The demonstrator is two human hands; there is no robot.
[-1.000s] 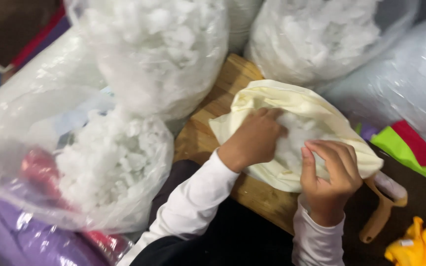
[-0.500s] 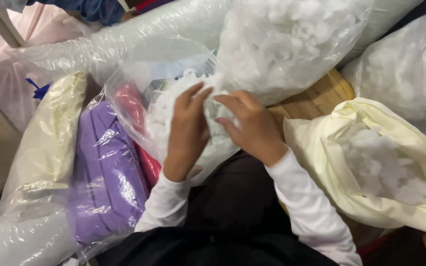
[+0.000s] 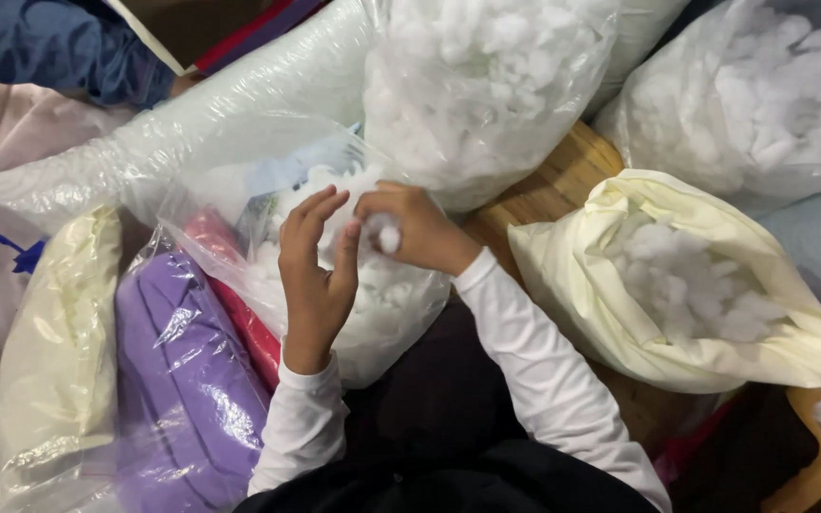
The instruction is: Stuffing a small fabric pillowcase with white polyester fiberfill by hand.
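Both hands (image 3: 320, 271) now inside the stuffing bag (image 3: 239, 190) (rim close around).

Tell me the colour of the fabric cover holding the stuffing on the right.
Pale cream-yellow fabric cover, seen in the head view.

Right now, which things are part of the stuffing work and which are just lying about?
In use:
left hand
right hand, pinching a white tuft
open clear bag of stuffing
cream cover, part filled

Lying about:
two full stuffing bags
purple bundle
red bundle
cream bag
wooden board
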